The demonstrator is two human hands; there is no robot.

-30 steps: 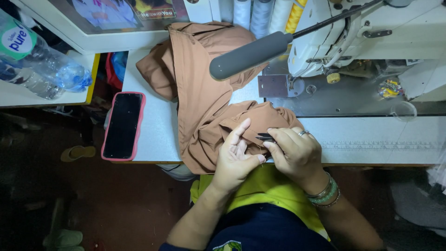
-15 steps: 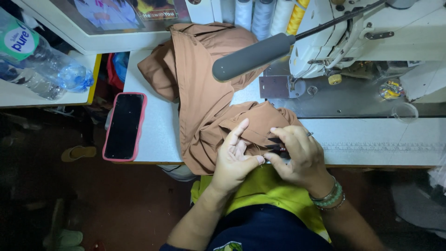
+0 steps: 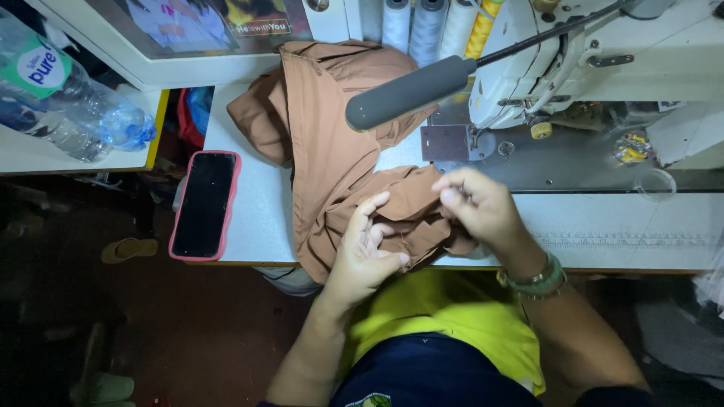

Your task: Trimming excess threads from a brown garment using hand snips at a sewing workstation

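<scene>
We are handling the cloth (image 3: 339, 173) before the machine (image 3: 573, 68): left hand (image 3: 366, 252) rests open-fingered on it, right hand (image 3: 479, 207) pinches a fold; next needs smoothing toward the needle.

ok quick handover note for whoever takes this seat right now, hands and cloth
Left hand: open, fingers spread, resting on the brown cloth at the table's near edge.
Right hand: fingers pinched together at the bunched cloth; what they pinch is too small to tell.
Cloth: heaped left of the sewing machine, not under the needle.
Phone: lies left of the cloth.
Done or left: no stitching shows in progress.
</scene>
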